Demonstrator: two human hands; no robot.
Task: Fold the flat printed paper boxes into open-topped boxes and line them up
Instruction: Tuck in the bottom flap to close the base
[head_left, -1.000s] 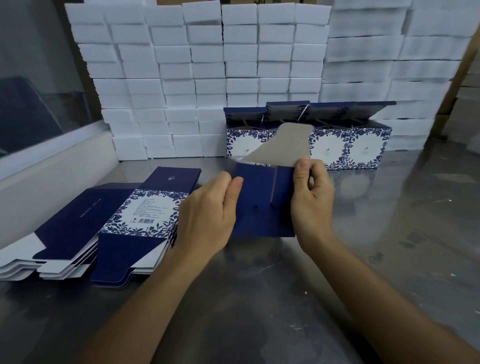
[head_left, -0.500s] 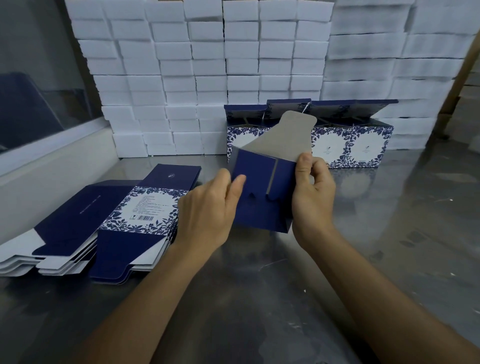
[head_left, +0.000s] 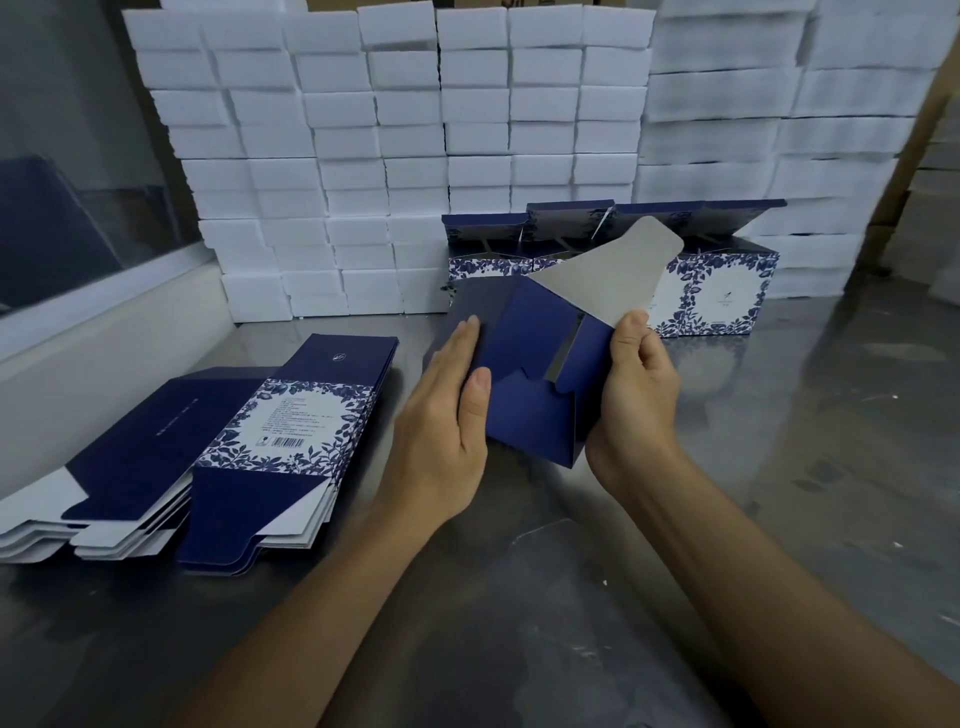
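Observation:
I hold a half-formed navy paper box (head_left: 530, 374) above the steel table, its blue bottom flaps facing me and a grey-lined flap sticking up at the far side. My left hand (head_left: 441, 426) lies against its left side with straight fingers and the thumb on the bottom panel. My right hand (head_left: 634, 395) grips the right edge, thumb near the grey flap. A row of folded open-topped boxes (head_left: 717, 291) with blue floral print stands behind. Two stacks of flat boxes (head_left: 218, 447) lie at the left.
A wall of white foam blocks (head_left: 415, 145) rises at the back of the steel table (head_left: 779, 467). A white ledge and glass pane (head_left: 93, 208) run along the left side. Brown cartons stand at the far right.
The box has been turned and tilted, its bottom flaps now closing over each other. My left hand has flattened against the left side; the grey flap has swung to the right.

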